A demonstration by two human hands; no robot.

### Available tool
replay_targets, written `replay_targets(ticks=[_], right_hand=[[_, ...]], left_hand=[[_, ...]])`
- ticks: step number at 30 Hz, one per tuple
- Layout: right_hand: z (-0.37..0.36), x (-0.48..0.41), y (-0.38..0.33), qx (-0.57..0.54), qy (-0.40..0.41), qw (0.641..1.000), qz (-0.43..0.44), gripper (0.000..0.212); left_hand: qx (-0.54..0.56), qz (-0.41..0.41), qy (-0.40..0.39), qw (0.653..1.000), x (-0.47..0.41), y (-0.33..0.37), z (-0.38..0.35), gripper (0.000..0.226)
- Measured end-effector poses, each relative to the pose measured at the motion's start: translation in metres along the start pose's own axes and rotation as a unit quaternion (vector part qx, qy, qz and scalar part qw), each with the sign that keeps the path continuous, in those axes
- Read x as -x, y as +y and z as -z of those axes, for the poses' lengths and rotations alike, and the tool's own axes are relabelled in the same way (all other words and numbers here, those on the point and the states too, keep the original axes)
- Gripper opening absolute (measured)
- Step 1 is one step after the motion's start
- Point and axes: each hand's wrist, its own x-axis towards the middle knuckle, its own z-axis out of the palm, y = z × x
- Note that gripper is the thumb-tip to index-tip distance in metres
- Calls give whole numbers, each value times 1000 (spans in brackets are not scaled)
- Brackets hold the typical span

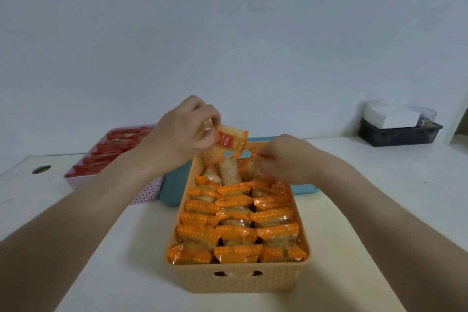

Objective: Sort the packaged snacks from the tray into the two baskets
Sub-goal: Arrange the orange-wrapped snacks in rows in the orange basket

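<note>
An orange basket (236, 280) stands in front of me, packed with rows of orange-wrapped snacks (235, 232). My left hand (181, 137) holds one orange-wrapped snack (231, 140) above the basket's far left corner. My right hand (286, 159) is at the far right of the basket, fingers closed on another orange snack wrapper (255, 171) there. A pink basket (145, 191) at the back left holds several red-wrapped snacks (114, 149). A teal tray (172, 190) lies behind the orange basket, mostly hidden by it.
A white table (367, 210) carries everything. A round cable hole (41, 169) sits at the far left. At the back right stands a dark bin (397, 134) with a white box (391, 115) on top. A pale wall rises behind.
</note>
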Motion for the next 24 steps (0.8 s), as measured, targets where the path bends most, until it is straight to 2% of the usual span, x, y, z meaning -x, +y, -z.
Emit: replay_targets(ticks=[1,3,7,9,11,16,18,20,22,24], right_hand=[[-5,-3,2,29,-45,999,-12,28],[-10,-4,6,16,-94,995,-17,37],[-2,2,8,-34,-29,999,25,45],[2,8,2,-17,-58,998,28,53],[0,11,-5,23,-84,996,36,51],[-3,2,-10,103,-77,990,54,33],[3,0,-12,143,-95,983,57,27],[7,-2,-13,169,-112,978,55,27],[13,-4,-15,186,-121,974,55,32],[22,-7,-13,154,-142,977,35,42]], left_hand=[[13,14,11,1000,1,2,4,16],[44,47,16,998,3,9,12,17],[90,90,-29,992,8,21,19,25],[109,99,-57,987,10,28,18,25],[115,100,-97,984,10,36,12,26],[174,109,-200,958,8,44,-7,43],[135,109,-219,960,6,44,-10,45],[49,94,-237,966,3,44,-9,39],[-34,64,-261,963,-2,45,-10,41],[-57,46,-274,959,-9,48,-13,51]])
